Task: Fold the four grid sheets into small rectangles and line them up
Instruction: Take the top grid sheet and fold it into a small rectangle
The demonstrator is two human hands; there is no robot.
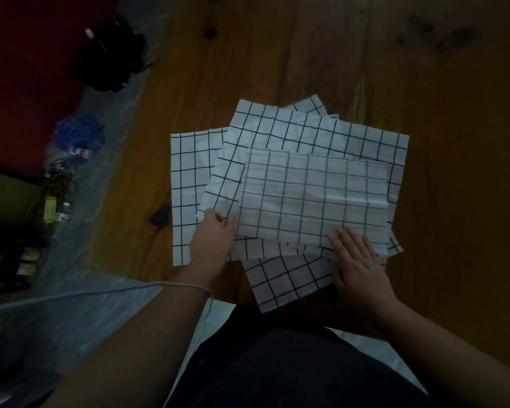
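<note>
Four grid sheets [306, 134]: overlapping pile, frame centre.
Left hand [212, 242]: fingers under top sheet [312, 198] edge, grip unclear.
Right hand [357, 260]: flat, pressing it.

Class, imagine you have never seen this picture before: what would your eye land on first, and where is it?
The bright pile of grid sheets fanned out in the middle of the dark wooden table stands out first, with a paler folded sheet on top. Then the right grip presses flat on that sheet's near right corner, and the left grip meets its near left edge.
</note>
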